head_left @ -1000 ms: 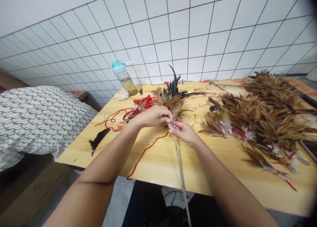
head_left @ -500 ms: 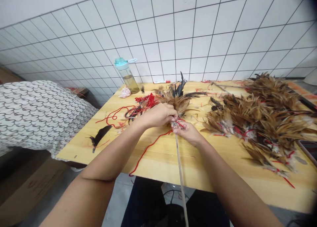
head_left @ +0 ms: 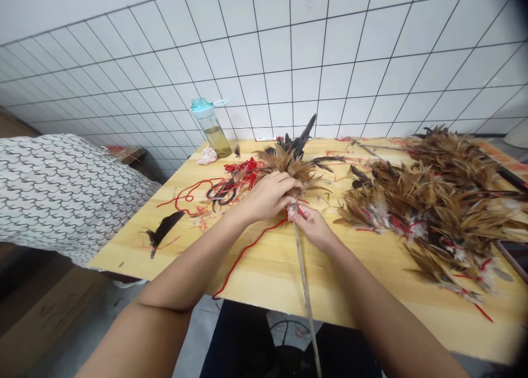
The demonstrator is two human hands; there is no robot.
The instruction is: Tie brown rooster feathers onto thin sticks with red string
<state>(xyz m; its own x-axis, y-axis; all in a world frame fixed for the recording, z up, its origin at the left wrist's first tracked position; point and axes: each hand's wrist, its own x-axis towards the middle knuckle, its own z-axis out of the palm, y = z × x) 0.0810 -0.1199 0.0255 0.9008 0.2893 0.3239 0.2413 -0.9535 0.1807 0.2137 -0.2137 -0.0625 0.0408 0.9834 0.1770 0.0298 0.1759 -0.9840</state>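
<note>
White grid-tiled wall (head_left: 289, 59) fills the far side; pine desk (head_left: 264, 281) stands against it, its near edge over a grey floor (head_left: 193, 339). Off the desk's left edge is a person's patterned shirt (head_left: 61, 196), w/ cardboard box (head_left: 45, 306) low on the left.

L hand (head_left: 268, 197) is closed around feather bunch (head_left: 289, 166), a brown & black tuft; L fingers (head_left: 291, 186) wrap its base, near the top of bamboo stick (head_left: 304, 276). Stick runs from there toward the near side, past the desk edge, tilted down. R hand (head_left: 311, 228) is just below, nearly touching L hand; R fingers (head_left: 296, 215) are pinched closed on red string (head_left: 247, 251) right at the stick's top, thumb & fingertips tight together. String trails left & near across the desk, its end hanging at the near edge.

Far left of the hands: tangle of red cord (head_left: 243, 171) w/ dark-handled scissors (head_left: 223, 192); single black feather (head_left: 163, 229) lies nr left edge. Far side: water bottle (head_left: 205, 127), half-full, teal cap; crumpled pink tissue (head_left: 207, 156) beside it; red-capped marker (head_left: 264, 138) by the wall. Right side: big heap of loose feathers (head_left: 433, 202) w/ red bits; phone (head_left: 513, 257) at right edge, partly under it.
</note>
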